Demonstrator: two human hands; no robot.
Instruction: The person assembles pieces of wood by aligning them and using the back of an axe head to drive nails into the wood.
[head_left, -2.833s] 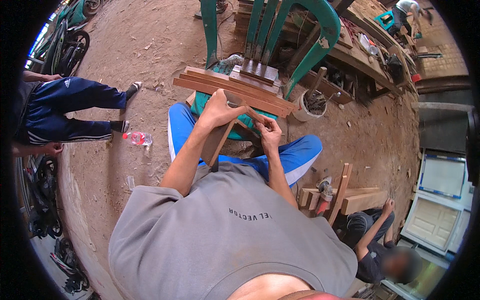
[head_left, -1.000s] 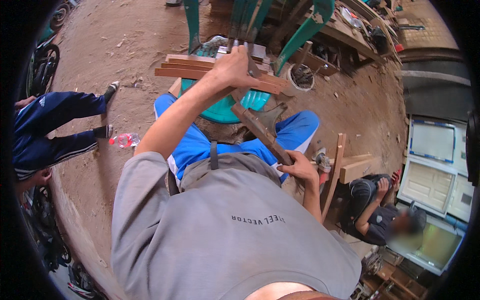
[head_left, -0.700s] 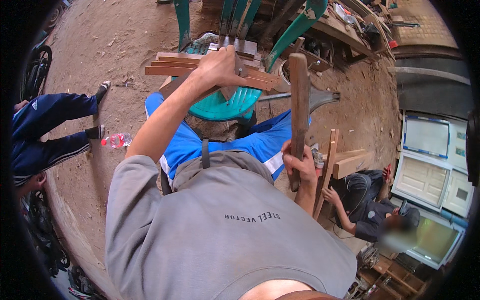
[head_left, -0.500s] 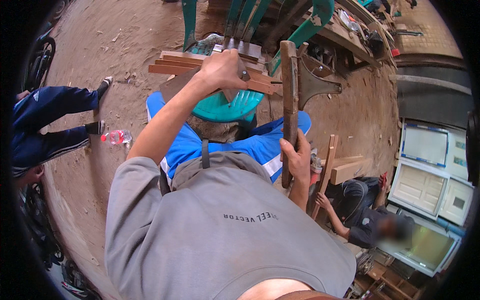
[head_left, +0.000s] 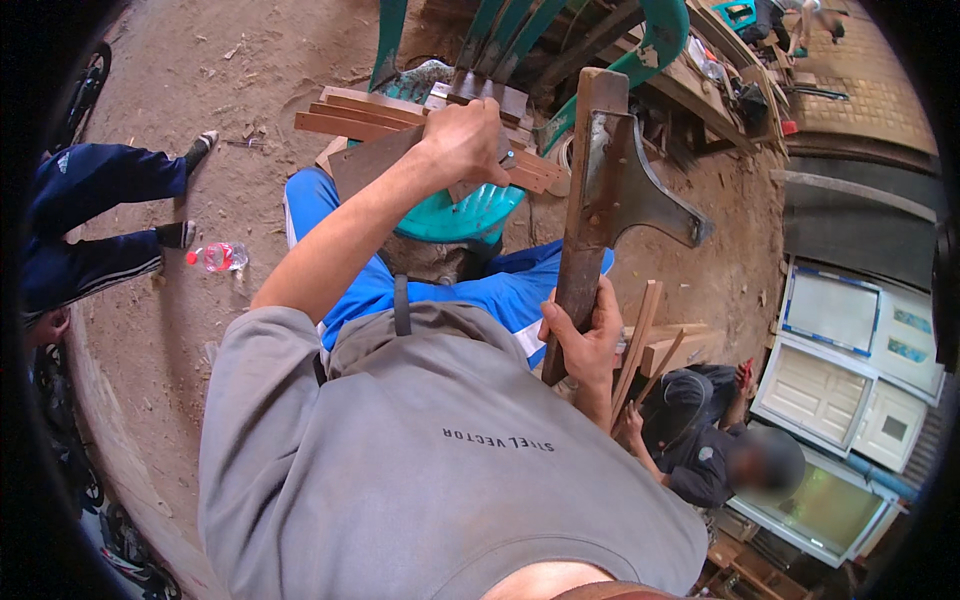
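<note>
Wood piece (head_left: 375,160) partly hidden under left hand (head_left: 465,140); co-worker's face (head_left: 765,465) blurred.

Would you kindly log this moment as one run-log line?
left hand: presses wooden piece on green plastic chair | right hand: grips adze raised, blade right | slats stacked behind

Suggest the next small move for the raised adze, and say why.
Probably swing the adze down onto the wooden piece that the left hand steadies on the green chair. The right hand grips its handle low, the blade raised beside the work.
</note>
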